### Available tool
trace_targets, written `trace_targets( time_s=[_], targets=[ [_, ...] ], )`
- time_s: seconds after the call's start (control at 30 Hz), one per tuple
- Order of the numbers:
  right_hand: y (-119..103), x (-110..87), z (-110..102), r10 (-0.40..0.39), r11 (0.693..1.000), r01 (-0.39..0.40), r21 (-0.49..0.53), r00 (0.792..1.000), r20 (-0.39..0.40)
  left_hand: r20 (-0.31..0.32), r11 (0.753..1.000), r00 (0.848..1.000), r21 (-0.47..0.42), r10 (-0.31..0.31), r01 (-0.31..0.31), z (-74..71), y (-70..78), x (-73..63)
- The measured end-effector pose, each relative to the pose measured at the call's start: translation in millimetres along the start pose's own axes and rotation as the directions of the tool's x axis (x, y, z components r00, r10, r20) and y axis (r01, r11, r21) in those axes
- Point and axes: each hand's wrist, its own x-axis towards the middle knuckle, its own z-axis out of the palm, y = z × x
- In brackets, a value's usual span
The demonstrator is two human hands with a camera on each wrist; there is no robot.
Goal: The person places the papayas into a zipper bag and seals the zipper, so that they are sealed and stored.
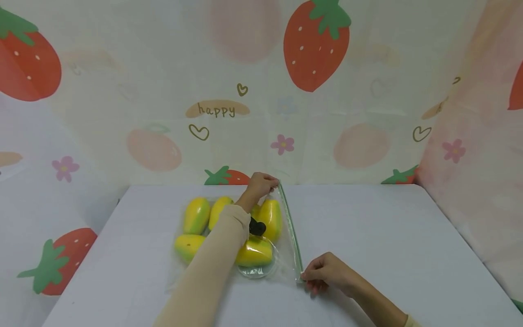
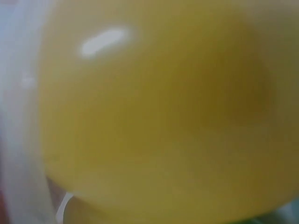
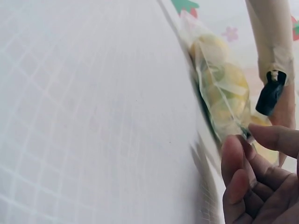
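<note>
A clear zip bag point(image 1: 288, 254) with a green seal strip point(image 1: 290, 218) lies flat on the table, its mouth facing right. Several yellow-green mangoes point(image 1: 197, 215) are inside it. At the far end of the strip, my left hand point(image 1: 261, 183) pinches the bag's corner, the forearm crossing above the fruit. My right hand point(image 1: 328, 274) pinches the near end of the strip between thumb and fingers, also seen in the right wrist view as a hand point(image 3: 261, 179) at the bag's corner. One yellow mango point(image 2: 154, 112) fills the left wrist view, blurred, behind plastic.
The table has a white cover point(image 1: 388, 227). Behind it hangs a strawberry-print cloth point(image 1: 318, 136), which also lines both sides. A black wrist device point(image 1: 257, 227) sits on the left forearm over the bag. A round clear patch point(image 1: 256, 271) shows at the bag's near side.
</note>
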Motion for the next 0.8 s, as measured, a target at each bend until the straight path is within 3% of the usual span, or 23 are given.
trace_targets(
  time_s=[0.3, 0.43, 0.6, 0.8],
  targets=[
    [0.4, -0.6, 1.9, 0.008, 0.999, -0.01, 0.035, 0.999, 0.052, 0.007, 0.999, 1.0, 0.035, -0.021, 0.021, 0.4, -5.5, 1.7],
    [1.2, 0.3, 2.4, 0.005, 0.999, -0.008, 0.039, 0.998, 0.061, 0.035, 0.992, 0.999, 0.129, -0.005, 0.0, -0.2, -7.1, 0.0],
    [2.7, 2.6, -0.8, 0.002, 0.999, -0.004, 0.038, 0.999, 0.052, 0.044, 0.963, 0.999, 0.268, 0.0, -0.012, -1.6, -6.2, -2.7],
    [6.0, 6.7, -10.1, -0.004, 1.0, 0.004, 0.0, 1.0, 0.021, 0.029, 0.945, 0.999, 0.326, -0.019, 0.008, -4.4, -1.0, -7.4]
  ],
)
